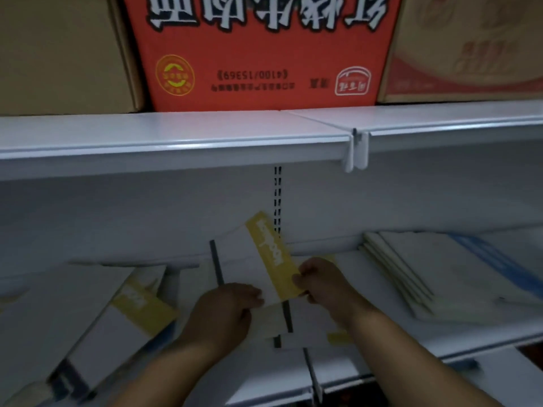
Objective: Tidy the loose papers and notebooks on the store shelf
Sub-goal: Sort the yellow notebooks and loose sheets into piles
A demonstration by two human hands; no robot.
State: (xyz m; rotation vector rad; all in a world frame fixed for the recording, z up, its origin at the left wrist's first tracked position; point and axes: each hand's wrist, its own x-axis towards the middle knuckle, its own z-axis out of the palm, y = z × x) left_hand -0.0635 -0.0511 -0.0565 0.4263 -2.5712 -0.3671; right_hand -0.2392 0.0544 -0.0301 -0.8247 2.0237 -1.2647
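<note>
A white notebook with a yellow band and a dark spine [244, 257] is held tilted above the white lower shelf [367, 327]. My left hand [223, 312] grips its near edge. At the yellow band, my right hand [320, 280] pinches the notebook's right side. Under it lie more white notebooks with dark spines [299, 324]. On the left of the shelf a similar yellow-banded notebook [117, 321] lies askew. At the right sits a stack of white and blue booklets [435, 274].
The upper white shelf [176, 136] overhangs the work area and carries a red printed carton [258, 51] between two brown cartons [58, 54]. A slotted upright [277, 198] runs down the back panel. The shelf's front edge has a divider [311, 374].
</note>
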